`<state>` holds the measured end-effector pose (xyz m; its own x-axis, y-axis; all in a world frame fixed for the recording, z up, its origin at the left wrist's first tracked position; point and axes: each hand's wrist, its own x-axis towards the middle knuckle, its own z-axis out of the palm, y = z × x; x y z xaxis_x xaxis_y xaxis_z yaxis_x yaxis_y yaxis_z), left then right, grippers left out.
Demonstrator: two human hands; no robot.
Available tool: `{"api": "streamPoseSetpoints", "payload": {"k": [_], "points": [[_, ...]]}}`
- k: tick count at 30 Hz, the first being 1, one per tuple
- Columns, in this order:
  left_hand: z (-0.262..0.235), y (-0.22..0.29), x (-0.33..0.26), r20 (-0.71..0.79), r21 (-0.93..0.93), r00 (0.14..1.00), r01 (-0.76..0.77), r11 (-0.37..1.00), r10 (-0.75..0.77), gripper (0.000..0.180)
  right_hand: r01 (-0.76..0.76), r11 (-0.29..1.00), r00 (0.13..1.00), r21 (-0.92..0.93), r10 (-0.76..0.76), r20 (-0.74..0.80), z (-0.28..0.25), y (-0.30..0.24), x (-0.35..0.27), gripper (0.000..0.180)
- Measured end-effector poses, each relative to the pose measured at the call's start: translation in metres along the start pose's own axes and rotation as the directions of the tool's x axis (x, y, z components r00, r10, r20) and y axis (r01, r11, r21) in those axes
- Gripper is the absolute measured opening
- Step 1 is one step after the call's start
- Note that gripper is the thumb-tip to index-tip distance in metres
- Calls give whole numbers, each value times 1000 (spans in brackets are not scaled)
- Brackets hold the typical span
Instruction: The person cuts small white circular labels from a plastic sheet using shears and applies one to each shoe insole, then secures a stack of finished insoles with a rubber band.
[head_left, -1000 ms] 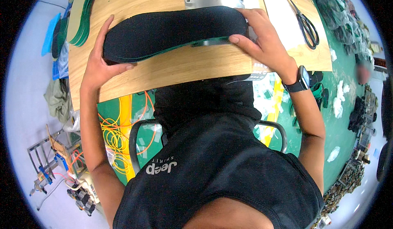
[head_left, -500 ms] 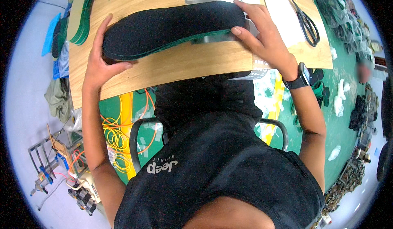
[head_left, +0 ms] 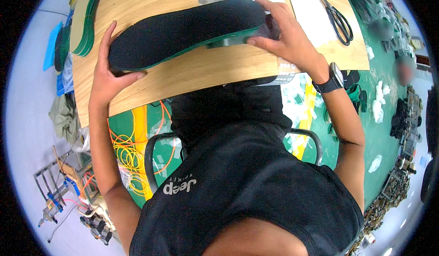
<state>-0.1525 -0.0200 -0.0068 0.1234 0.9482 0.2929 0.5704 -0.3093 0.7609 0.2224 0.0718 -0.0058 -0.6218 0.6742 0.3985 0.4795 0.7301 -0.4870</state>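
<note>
Right, the long black, foot-shaped insole with a green edge [head_left: 187, 34] sits over the pale wood-grain table [head_left: 206, 73], seemingly mid-handling: taken up, not yet released. The left hand [head_left: 109, 75] cups one end, fingers wide; the right hand [head_left: 288, 36] gapes, grip unclear, thumb now clear of the edge it met earlier.

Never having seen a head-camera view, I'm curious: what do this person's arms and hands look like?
The left hand and right hand are human and ungloved. The right wrist wears a watch with a black strap. Both arms are bare below a black sleeveless top.
</note>
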Motion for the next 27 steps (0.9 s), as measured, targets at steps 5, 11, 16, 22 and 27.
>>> {"api": "streamPoseSetpoints", "payload": {"k": [5,11,16,22,27], "points": [[-4,1,18,-17,57,998,58,997,-58,109,29,998,998,-61,-33,-62,6,6,10,51],[-6,-13,44,-4,102,999,41,994,-41,104,-194,981,975,-15,192,-108,7,10,33,50],[-9,-29,56,-58,219,998,-26,975,40,104,-174,983,978,-58,166,-128,12,17,42,44],[-10,-40,62,-89,291,993,-48,956,77,100,-232,972,966,-28,227,-122,14,18,48,40],[-7,-34,60,-90,205,995,59,977,-41,101,-253,967,964,-14,251,-90,6,5,47,40]]}}
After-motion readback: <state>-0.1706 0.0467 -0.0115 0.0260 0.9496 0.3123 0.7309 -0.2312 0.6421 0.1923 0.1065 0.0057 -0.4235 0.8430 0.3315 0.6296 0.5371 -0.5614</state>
